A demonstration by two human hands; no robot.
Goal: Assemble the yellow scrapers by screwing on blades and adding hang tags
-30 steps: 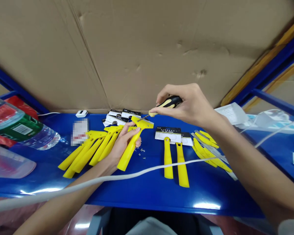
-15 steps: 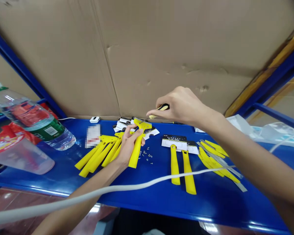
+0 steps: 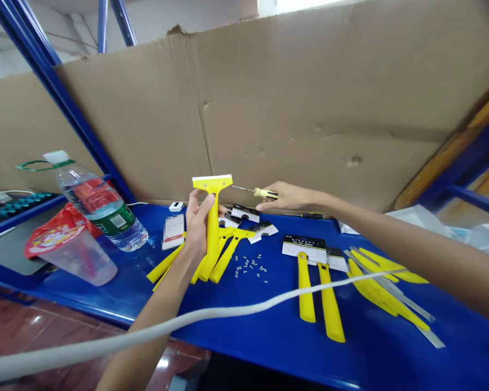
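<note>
A cardboard panel (image 3: 289, 108) bounds the far side of the blue table (image 3: 261, 342). Left of centre, the left hand (image 3: 196, 225) holds a yellow scraper (image 3: 213, 228) upright above the table, fingers wrapped about the handle. The right hand (image 3: 283, 195) pinches a screwdriver (image 3: 264, 193), tip beside the scraper's head; contact cannot be confirmed. Blue surface extends from loose screws (image 3: 251, 263) to the near edge, crossed in view by a white cable (image 3: 244, 310).

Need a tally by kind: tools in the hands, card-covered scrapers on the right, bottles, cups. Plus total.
Scraper in left hand: 1
Screwdriver in right hand: 1
Card-covered scrapers on the right: 2
Water bottle: 1
Plastic cup: 1
Total: 6
</note>
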